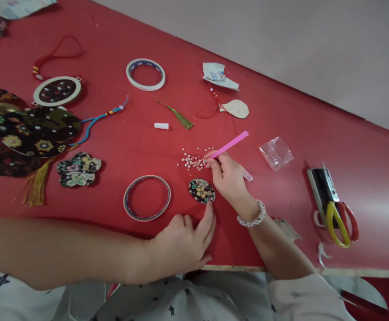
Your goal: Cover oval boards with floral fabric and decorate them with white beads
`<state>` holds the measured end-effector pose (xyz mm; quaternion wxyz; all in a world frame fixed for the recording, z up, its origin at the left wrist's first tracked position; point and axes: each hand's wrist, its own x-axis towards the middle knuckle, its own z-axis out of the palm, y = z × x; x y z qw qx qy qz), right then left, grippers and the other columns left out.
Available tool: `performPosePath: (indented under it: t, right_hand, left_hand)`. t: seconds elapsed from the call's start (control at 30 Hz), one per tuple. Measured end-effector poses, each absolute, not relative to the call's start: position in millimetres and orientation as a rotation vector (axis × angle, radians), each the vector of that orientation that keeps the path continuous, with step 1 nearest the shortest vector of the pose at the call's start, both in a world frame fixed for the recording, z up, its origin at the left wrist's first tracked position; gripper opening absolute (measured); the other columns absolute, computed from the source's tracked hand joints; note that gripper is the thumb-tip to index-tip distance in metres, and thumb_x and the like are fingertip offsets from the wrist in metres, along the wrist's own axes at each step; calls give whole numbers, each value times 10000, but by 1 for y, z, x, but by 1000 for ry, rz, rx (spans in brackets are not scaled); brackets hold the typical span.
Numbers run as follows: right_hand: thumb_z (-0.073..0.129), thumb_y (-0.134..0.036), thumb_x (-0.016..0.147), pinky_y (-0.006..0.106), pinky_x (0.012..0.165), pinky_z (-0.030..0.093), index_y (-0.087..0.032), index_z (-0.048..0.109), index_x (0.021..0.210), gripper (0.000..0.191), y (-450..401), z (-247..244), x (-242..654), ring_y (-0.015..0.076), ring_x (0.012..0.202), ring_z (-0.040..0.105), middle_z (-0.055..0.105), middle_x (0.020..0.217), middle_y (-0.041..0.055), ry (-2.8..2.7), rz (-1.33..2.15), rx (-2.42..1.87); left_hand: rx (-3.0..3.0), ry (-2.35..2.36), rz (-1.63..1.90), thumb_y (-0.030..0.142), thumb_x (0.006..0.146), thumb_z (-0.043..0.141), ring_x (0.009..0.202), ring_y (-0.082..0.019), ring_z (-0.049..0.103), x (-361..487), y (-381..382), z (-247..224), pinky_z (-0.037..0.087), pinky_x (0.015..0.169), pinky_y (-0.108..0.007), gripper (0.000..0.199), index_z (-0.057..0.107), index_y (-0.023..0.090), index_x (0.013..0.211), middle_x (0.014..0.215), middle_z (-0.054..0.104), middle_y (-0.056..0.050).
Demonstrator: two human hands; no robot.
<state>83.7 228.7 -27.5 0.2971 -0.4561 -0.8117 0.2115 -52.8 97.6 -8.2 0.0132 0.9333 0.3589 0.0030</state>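
My right hand (pixel 227 178) pinches a slim pink plastic stick (pixel 230 145) between thumb and fingers. Its lower end points at a scatter of small pearl-like beads (pixel 194 161) on the red table; whether it touches one I cannot tell. Just below the beads lies an oval piece covered in dark floral fabric (pixel 202 191). The index fingertip of my left hand (pixel 188 240) rests at its lower edge, with that finger stretched out and the others loosely bent. Nothing shows in the left hand. A pale flat tip (pixel 247 175) sticks out behind my right hand.
Two tape rolls (pixel 125 198) (pixel 163 76) lie left of centre. Flower-patterned fabric pieces (pixel 79 170) and tasselled ornaments (pixel 43 138) crowd the left. A clear plastic bag (pixel 276 154) and scissors (pixel 337 225) lie right. The table's front edge (pixel 234 268) runs near my body.
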Motion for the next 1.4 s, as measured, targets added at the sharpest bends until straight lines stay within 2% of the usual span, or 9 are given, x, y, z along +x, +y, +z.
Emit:
performPosePath:
  t: [0.27, 0.73, 0.97, 1.2, 1.4]
  right_hand:
    - [425, -209, 896, 277, 649, 503, -201, 552, 893, 128, 227, -28, 84, 140, 675, 637, 648, 746, 21, -2128, 612, -1237]
    - [413, -218, 902, 237, 562, 481, -206, 540, 911, 129, 193, -14, 102, 118, 607, 593, 626, 711, 5, -2102, 635, -1203]
    - [399, -180, 897, 265, 637, 513, -224, 509, 900, 119, 182, -20, 106, 157, 742, 646, 668, 820, 40, -2231, 567, -1089]
    - [406, -157, 891, 257, 636, 510, -220, 519, 918, 132, 182, -21, 106, 150, 720, 637, 675, 835, 38, -2266, 587, -1059]
    - [402, -158, 894, 264, 635, 508, -212, 521, 928, 135, 183, -23, 105, 150, 704, 625, 663, 810, 39, -2318, 607, -1057]
  left_hand:
    - [2894, 1106, -11, 481, 917, 249, 573, -168, 572, -53, 98, -7, 318, 451, -308, 615, 424, 66, 1335, 1386, 377, -285]
    - [2866, 1094, -40, 486, 913, 273, 590, -169, 573, -53, 98, -7, 334, 461, -308, 603, 437, 76, 1324, 1387, 376, -283]
    - [2885, 1089, -8, 474, 918, 260, 567, -161, 559, -54, 98, -7, 324, 455, -306, 577, 484, 91, 1286, 1369, 413, -265]
    - [2927, 1116, 73, 448, 917, 236, 528, -170, 551, -54, 99, -9, 316, 429, -309, 571, 504, 79, 1261, 1338, 464, -242]
    - [2935, 1110, 50, 461, 913, 262, 523, -158, 545, -54, 98, -9, 306, 426, -304, 572, 504, 76, 1260, 1346, 447, -256]
